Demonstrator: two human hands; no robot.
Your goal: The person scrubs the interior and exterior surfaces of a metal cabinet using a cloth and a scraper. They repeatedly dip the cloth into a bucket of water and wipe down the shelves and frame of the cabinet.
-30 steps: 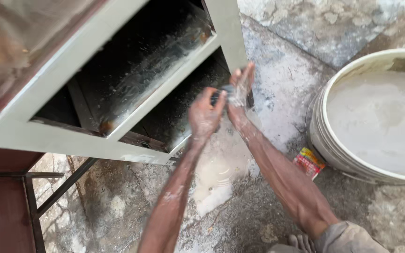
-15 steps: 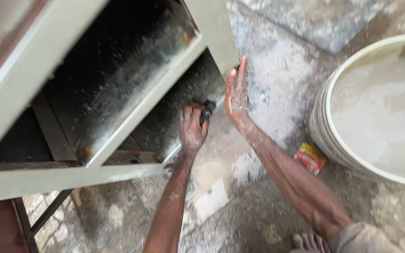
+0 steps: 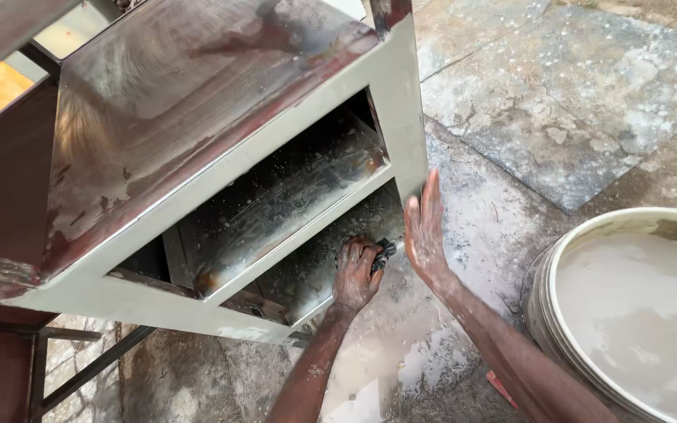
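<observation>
I saw the left hand (image 3: 356,272) gripping a small dark tool (image 3: 383,252) inside the grey-painted metal cabinet (image 3: 276,149); the right hand (image 3: 425,231) lay open, flat beside its frame.

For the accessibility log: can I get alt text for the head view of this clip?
A person's left hand grips a small dark tool inside the lower opening of a grey metal cabinet, while the right hand rests open against the cabinet's corner. A bucket of pale liquid stands to the right on a wet stone floor.

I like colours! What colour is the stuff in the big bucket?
Pale grey-white liquid fills the bucket, seen in the head view.
</observation>
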